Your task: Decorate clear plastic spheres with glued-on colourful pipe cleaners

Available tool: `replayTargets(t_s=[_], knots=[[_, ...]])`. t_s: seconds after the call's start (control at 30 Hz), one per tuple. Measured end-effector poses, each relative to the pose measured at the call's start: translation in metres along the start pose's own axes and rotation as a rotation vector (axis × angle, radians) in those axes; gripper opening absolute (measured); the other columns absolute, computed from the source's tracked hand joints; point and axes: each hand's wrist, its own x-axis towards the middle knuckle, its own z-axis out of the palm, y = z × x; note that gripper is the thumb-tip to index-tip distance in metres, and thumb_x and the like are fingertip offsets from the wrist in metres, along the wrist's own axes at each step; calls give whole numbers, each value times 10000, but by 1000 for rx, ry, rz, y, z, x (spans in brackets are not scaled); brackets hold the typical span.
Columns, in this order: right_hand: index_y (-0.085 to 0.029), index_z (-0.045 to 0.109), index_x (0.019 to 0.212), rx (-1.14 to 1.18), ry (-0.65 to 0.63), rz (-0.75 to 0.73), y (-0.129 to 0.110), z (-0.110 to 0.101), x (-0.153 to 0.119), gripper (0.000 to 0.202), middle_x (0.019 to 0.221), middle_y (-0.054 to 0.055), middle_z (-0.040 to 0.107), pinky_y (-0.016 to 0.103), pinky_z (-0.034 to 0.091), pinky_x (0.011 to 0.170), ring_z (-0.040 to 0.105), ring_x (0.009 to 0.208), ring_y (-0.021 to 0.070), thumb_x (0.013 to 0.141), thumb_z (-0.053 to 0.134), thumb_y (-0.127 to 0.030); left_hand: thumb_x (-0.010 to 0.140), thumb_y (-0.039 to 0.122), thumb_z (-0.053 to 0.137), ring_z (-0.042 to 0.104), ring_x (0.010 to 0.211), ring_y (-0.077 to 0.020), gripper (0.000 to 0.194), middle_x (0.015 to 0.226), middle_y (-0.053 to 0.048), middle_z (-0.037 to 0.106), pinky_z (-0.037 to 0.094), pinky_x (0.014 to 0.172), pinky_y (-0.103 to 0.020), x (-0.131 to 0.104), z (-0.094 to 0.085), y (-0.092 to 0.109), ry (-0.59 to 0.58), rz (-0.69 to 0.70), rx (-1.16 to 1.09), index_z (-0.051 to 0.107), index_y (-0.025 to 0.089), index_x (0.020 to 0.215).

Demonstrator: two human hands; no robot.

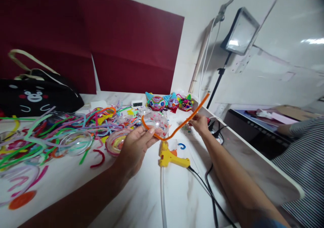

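An orange pipe cleaner, bent in a curve, is held up over the white table. My left hand pinches it near its left end between thumb and fingers. My right hand is closed beside its rising right part; what the fingertips grip is hard to make out. Just below the pipe cleaner lies a yellow glue gun with a white glue stick in its back. A small blue curled piece is right of the glue gun's top. Behind my left hand is a clear plastic dome.
Many coloured pipe cleaners and clear domes cover the left. Decorated colourful figures and a small digital clock stand at the back. Black cables run along the right, by the raised table edge. Beyond it is a person in a striped sleeve.
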Motion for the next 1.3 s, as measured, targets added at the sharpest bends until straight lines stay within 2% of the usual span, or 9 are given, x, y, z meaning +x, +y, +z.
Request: replayTargets(t_s=[0.27,0.53,0.87,1.3], knots=[[-140,625,1104,-11,-29,-8,1,0,-3,243,1024,49,668,330,582,727,666,829,156,955,608,-332,693,285,816,706,894,-221,251,856,-81,757,547,938,-382,1,-1,-1,7,-9,5,708,112,839],[-147,617,1143,-34,-22,24,2,-2,0,264,1094,65,658,366,580,781,665,903,179,958,600,-335,693,289,822,707,881,-196,232,850,-69,761,563,901,-326,2,-1,-4,5,-12,5,723,121,818],[-144,613,1148,-74,67,-9,2,-2,0,263,1083,63,660,354,584,760,668,887,174,959,601,-327,683,302,833,711,872,-200,235,836,-70,766,561,911,-328,-1,-2,-3,4,-20,1,732,123,797],[-139,645,1039,-142,183,-85,-8,-7,-5,210,1010,46,676,354,572,777,666,863,164,952,612,-327,633,297,860,715,848,-203,277,802,-70,762,576,862,-313,-1,-1,-2,16,-28,-24,719,114,786]])
